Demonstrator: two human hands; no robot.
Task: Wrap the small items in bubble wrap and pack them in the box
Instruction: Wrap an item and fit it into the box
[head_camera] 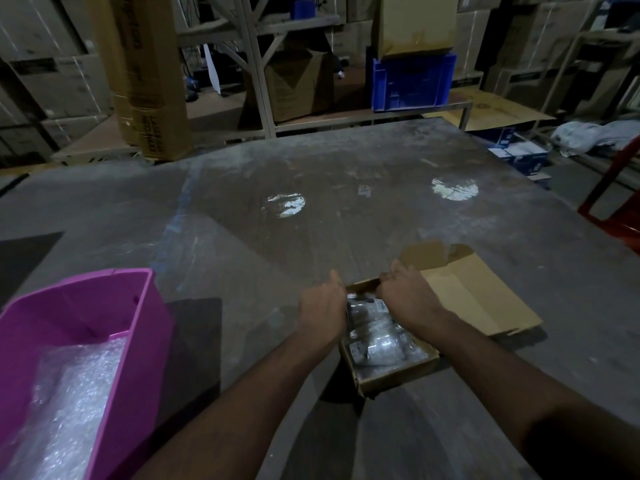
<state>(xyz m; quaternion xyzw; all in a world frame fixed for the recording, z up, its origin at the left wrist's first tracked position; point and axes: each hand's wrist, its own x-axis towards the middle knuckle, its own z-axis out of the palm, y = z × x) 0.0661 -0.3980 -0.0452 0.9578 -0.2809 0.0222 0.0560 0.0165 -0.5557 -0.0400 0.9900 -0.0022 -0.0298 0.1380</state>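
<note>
The box [388, 344] sits on the table [311, 209] right in front of me, wrapped items [377, 337] already lying inside. My left hand [323, 308] curls on its left wall and my right hand [405, 296] grips the far rim; I cannot tell how tightly. If I tug unevenly, I judge the thin wall could buckle or the bundles spill. The open flap [474, 299] lies flat to the right, free to fold. The pink bin [114, 306] of bubble wrap [72, 393] stands well apart on my left, and wide bare table lies beyond.
</note>
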